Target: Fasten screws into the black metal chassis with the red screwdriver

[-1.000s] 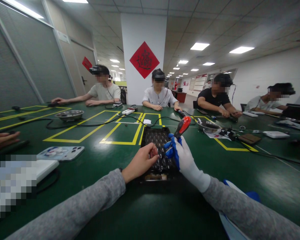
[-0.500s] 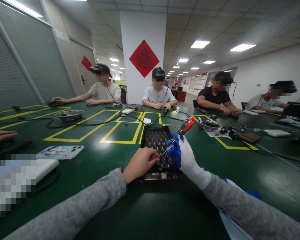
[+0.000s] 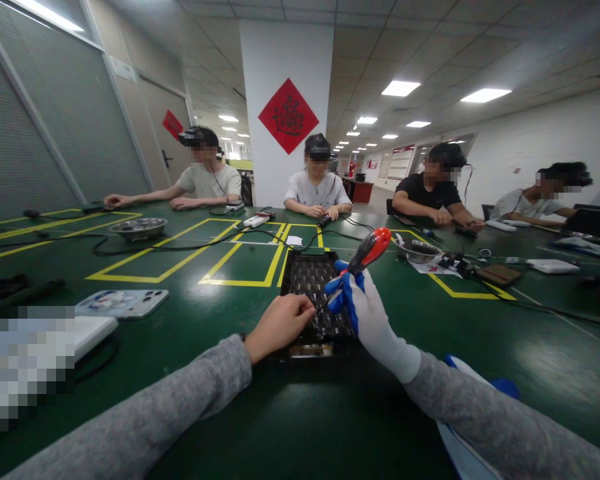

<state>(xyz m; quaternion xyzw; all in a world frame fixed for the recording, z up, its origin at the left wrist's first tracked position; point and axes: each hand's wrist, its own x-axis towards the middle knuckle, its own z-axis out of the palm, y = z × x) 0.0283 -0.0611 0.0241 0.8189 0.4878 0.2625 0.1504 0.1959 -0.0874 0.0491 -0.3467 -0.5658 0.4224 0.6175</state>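
Observation:
My right hand (image 3: 367,310), in a white and blue work glove, is closed round a screwdriver (image 3: 371,249) with a red and dark grey handle. Its handle leans up to the right, and the thin shaft slants down toward my left fingertips. Bare, my left hand (image 3: 281,325) is pinched closed near the shaft's lower end; what lies between its fingertips is too small to make out. Beneath both hands is a black case (image 3: 307,270) with rows of small metallic pieces. A brownish clear piece (image 3: 310,351) lies at its near end.
A phone (image 3: 123,303) and a white box (image 3: 93,333) lie at left. Metal bowls (image 3: 139,229) stand farther back, one each side. Black cables cross the yellow-taped green table (image 3: 220,413). Another glove (image 3: 480,380) lies by my right forearm. Several people sit opposite.
My right hand has tilted the screwdriver, so its handle shows more fully. My left hand stays nearly in place. Another person's hand at the left edge has left the view.

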